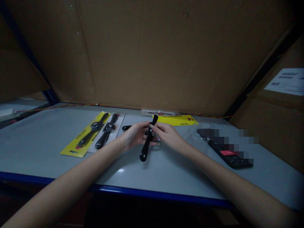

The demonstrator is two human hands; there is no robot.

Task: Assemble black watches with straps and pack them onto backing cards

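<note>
My left hand [136,133] and my right hand [167,133] meet over the middle of the grey table [35,142]. Both are closed around the middle of a long black tool [147,142], held a little above the surface. Its lower handle with a round eyelet points toward me; the upper end points away. Another black handle tip [126,128] sticks out left of my left hand. Left of my hands lie a same-looking black tool on a yellow backing card [85,134] and one on a white card [107,130].
A yellow card [177,120] and a clear packet [156,112] lie behind my hands. A black flat item with a red patch [228,152] lies at right on clear plastic. Cardboard sheets wall the back; a labelled box [280,104] stands right. The blue table edge [142,191] is near me.
</note>
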